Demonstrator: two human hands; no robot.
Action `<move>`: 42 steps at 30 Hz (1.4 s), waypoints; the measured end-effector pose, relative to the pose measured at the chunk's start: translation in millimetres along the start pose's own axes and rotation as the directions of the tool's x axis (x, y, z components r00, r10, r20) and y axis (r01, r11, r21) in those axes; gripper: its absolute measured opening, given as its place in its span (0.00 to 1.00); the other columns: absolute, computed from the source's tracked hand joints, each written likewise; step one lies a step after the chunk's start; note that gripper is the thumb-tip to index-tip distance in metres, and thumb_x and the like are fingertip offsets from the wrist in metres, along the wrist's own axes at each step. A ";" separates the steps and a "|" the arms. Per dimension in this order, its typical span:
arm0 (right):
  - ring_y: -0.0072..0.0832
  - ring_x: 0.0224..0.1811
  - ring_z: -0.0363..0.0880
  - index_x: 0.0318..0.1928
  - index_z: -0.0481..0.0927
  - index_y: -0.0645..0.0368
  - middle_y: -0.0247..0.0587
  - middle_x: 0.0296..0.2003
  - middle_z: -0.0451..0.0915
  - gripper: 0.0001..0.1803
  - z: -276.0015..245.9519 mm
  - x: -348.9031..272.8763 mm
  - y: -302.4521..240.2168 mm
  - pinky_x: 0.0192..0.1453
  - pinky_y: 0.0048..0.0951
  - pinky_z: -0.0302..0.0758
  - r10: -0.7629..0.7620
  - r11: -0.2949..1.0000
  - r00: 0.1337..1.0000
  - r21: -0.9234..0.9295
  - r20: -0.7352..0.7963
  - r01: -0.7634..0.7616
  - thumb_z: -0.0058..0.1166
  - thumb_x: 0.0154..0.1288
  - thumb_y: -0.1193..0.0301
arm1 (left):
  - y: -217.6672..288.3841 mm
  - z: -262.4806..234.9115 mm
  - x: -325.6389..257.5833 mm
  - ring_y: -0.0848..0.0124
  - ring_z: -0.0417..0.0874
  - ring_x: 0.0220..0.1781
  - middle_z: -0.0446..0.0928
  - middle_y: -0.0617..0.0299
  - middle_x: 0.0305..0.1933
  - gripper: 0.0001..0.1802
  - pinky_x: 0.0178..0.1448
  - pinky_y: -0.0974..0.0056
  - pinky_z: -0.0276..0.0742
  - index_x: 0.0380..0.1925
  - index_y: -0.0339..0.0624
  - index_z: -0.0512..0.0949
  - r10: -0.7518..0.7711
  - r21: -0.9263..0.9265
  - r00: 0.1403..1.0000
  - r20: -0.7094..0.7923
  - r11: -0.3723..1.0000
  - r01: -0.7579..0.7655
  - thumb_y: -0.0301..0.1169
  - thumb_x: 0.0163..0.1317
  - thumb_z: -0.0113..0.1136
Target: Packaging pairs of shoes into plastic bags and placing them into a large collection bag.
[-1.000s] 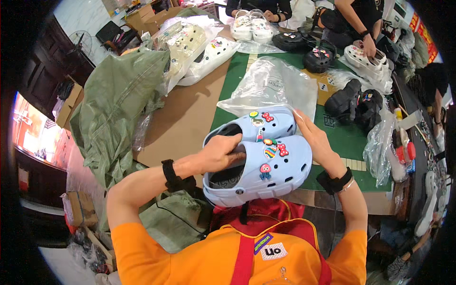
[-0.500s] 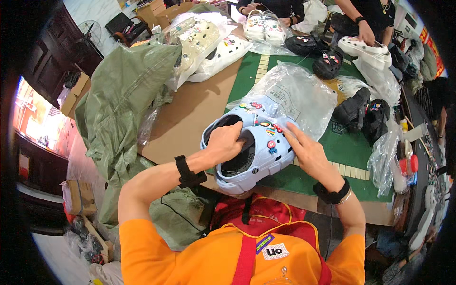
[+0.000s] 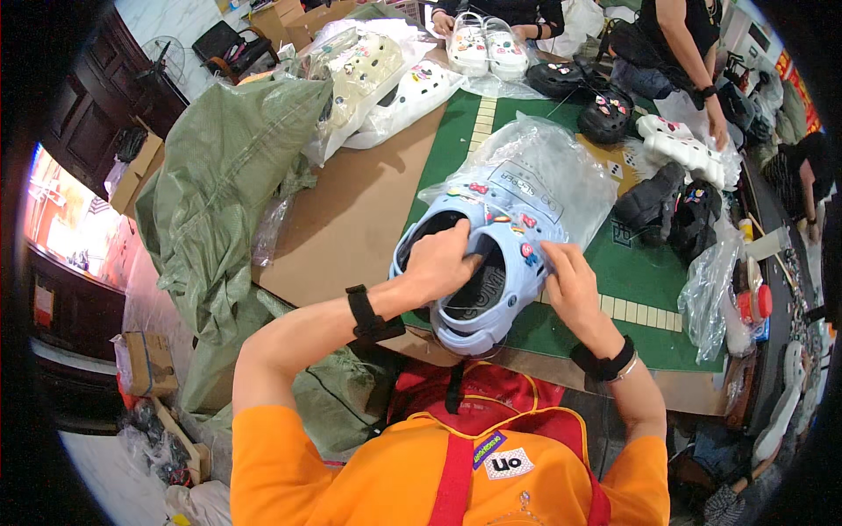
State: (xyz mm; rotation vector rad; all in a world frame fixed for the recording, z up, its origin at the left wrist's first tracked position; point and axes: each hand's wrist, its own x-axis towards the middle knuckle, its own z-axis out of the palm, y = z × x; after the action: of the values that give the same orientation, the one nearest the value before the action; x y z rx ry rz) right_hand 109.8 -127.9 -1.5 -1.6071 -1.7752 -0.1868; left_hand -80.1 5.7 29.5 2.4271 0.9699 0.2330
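Note:
A pair of light blue clogs (image 3: pixel 513 272) with colourful charms lies side by side in front of me, heels toward me. My left hand (image 3: pixel 440 260) is closed around the adjoining sides of the two clogs at their openings. The toe ends are inside a clear plastic bag (image 3: pixel 574 188) with dark print, which spreads beyond them over the green mat. My right hand (image 3: pixel 572 287) is at the right clog's outer side, fingers bent at the bag's edge; its fingertips are partly hard to make out.
A green woven sack (image 3: pixel 224 193) heaps up at the left of the table. Bagged beige clogs (image 3: pixel 364 66) and white clogs (image 3: pixel 474 48) lie at the back. Black clogs (image 3: pixel 653 197) and a loose clear bag (image 3: pixel 710 307) are on the right. Two people stand across the table.
The blue clogs have turned more upright and shifted slightly right, with their toes farther into the bag. My right hand's fingers have bent. The co-worker at right has put down the white clogs.

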 end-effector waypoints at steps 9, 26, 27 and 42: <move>0.40 0.31 0.74 0.48 0.74 0.61 0.45 0.32 0.72 0.19 5.6 12.9 -1.1 0.32 0.35 0.73 0.150 0.988 0.985 -0.015 -0.089 -0.152 0.50 0.52 0.81 | 9.8 18.1 1.9 0.42 0.76 0.31 0.74 0.39 0.28 0.17 0.35 0.46 0.70 0.35 0.31 0.63 0.210 0.049 0.976 -0.060 0.977 -0.207 0.29 0.49 0.55; 0.29 0.28 0.70 0.43 0.77 0.58 0.34 0.27 0.71 0.19 -5.2 6.2 -9.3 0.31 0.30 0.64 -0.286 0.945 0.958 -0.159 0.016 0.285 0.55 0.45 0.77 | -21.1 -19.3 23.8 0.57 0.79 0.43 0.77 0.48 0.41 0.17 0.48 0.61 0.73 0.45 0.38 0.75 0.349 -0.321 0.928 0.129 0.900 -0.294 0.33 0.57 0.53; 0.30 0.29 0.70 0.44 0.76 0.59 0.35 0.29 0.72 0.21 -7.8 0.1 -7.9 0.33 0.30 0.64 -0.267 0.946 0.963 -0.180 0.038 0.270 0.55 0.44 0.77 | -26.7 -23.7 27.5 0.59 0.79 0.43 0.78 0.49 0.41 0.15 0.49 0.61 0.72 0.44 0.39 0.75 0.281 -0.319 0.959 0.023 0.911 -0.260 0.28 0.56 0.51; 0.39 0.46 0.67 0.55 0.67 0.59 0.46 0.48 0.65 0.29 -5.8 -77.1 -15.6 0.51 0.36 0.64 0.344 0.937 0.939 -0.070 -0.002 -0.343 0.58 0.49 0.75 | -96.0 9.5 80.1 0.58 0.78 0.43 0.77 0.50 0.40 0.14 0.46 0.60 0.72 0.42 0.39 0.72 0.150 -0.249 0.984 0.095 0.961 -0.122 0.34 0.59 0.51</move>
State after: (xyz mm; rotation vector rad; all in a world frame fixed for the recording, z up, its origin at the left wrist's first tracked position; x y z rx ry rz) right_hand 94.8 -196.6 -37.2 -1.9418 -1.4779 -0.0750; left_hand -75.6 115.6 -30.8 2.2568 0.6822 0.2446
